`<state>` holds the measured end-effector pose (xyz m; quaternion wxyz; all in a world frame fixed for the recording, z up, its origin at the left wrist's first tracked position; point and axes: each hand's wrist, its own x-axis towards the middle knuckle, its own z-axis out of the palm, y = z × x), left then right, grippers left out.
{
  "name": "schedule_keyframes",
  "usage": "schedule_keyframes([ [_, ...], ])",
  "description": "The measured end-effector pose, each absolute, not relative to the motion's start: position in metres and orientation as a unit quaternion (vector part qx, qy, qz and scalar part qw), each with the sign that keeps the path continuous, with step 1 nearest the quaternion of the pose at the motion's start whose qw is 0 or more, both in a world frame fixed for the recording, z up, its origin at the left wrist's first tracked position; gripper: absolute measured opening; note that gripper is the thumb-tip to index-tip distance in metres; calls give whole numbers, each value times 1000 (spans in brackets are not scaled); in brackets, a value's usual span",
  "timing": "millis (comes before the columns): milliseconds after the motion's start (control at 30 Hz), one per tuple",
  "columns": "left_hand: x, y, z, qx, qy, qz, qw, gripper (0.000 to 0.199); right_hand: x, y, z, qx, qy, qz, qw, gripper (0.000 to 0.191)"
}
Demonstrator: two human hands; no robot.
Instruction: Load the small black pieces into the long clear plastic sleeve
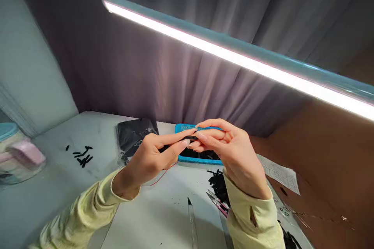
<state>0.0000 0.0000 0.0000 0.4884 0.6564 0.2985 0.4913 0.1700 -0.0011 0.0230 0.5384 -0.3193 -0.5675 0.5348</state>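
Observation:
A small, slim black piece (190,137) is pinched between the fingertips of both hands, above the table. My left hand (154,157) grips it from the left with thumb and forefinger. From the other side my right hand (235,149) closes on it with thumb and fingers. The fingers cover most of the piece, so its exact kind cannot be made out. Behind and below the hands is a blue plastic basket (201,160) with dark contents. A thin red thread or wire (162,177) runs out below my left hand.
Loose black pieces (83,157) lie at left; more are heaped (217,183) by my right wrist, near pink-handled snips (216,202). A clear-handled, black-tipped tool (192,218) lies in front. A black plastic-wrapped packet (134,134) sits behind. A lit tube lamp (233,56) hangs above.

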Motion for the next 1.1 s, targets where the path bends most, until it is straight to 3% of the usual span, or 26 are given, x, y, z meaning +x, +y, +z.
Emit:
schedule_keyframes([
  [833,-2,-7,-4,707,301,481,422,33,174,-3,23,-317,-587,532,521,20],
  [967,0,-2,-2,660,314,475,491,36,180,6,21,-334,-595,502,532,23],
  [1100,4,13,-1,579,301,461,601,35,203,50,1,-441,-589,393,552,28],
])
